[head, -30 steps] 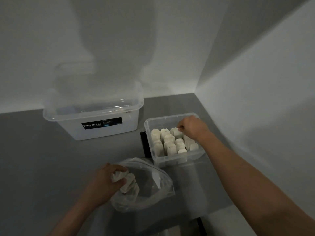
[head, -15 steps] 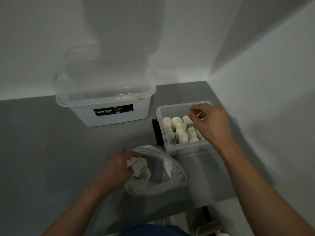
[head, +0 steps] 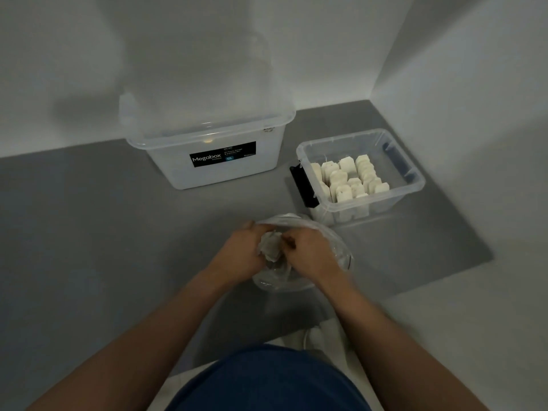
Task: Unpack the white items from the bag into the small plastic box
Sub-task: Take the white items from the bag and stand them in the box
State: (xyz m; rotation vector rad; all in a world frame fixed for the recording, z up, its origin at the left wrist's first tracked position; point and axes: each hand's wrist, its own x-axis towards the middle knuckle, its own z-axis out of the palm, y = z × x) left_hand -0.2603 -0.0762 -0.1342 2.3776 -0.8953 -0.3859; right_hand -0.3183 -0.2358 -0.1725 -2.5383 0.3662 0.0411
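Inside the bag point(head: 341, 254) rim, white items point(head: 270, 247) are gripped by left hand point(head: 241, 252) and right hand point(head: 310, 254); grey surface point(head: 89, 232) is bounded by corner walls point(head: 450, 69).

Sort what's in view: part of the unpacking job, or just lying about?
Job: bag, white items, small box, left hand holding a bunch, right hand at it.
Lying about: big lidded tub.

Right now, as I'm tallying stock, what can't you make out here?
Head view only.
How many white items remain in the bag: left hand and right hand cover them.
Large box contents: frosted walls.
Label small print: too small.
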